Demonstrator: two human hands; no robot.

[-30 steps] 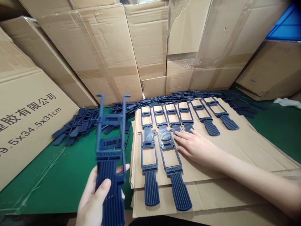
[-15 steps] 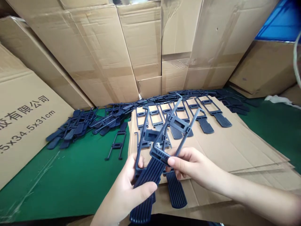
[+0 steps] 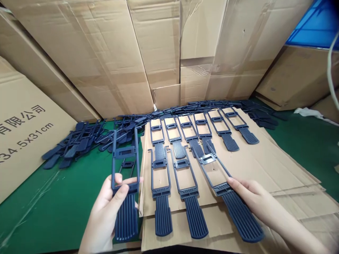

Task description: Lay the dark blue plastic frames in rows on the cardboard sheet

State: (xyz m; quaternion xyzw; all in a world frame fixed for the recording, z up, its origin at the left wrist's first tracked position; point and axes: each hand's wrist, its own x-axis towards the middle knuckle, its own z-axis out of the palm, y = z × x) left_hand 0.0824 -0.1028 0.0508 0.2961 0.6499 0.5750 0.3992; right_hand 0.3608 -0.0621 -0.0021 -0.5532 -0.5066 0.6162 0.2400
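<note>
My left hand (image 3: pixel 107 211) grips one dark blue plastic frame piece (image 3: pixel 126 190) by the top of its ribbed handle, holding it upright over the green table. My right hand (image 3: pixel 254 197) rests its fingers on another such piece (image 3: pixel 227 190), which lies slanted on the cardboard sheet (image 3: pixel 278 165). Next to it, two pieces (image 3: pixel 174 183) lie side by side in a front row. Behind them a back row of several pieces (image 3: pixel 201 130) is laid out on the same sheet.
A loose heap of the same blue pieces (image 3: pixel 79 143) lies on the green table (image 3: pixel 53 197) at the left and along the back. Stacked cardboard boxes (image 3: pixel 159 53) wall in the back and left. A blue crate (image 3: pixel 315 24) shows at the top right.
The two pieces held together have been parted. My right hand carried one down onto the cardboard beside the front row; my left hand moved left with the other.
</note>
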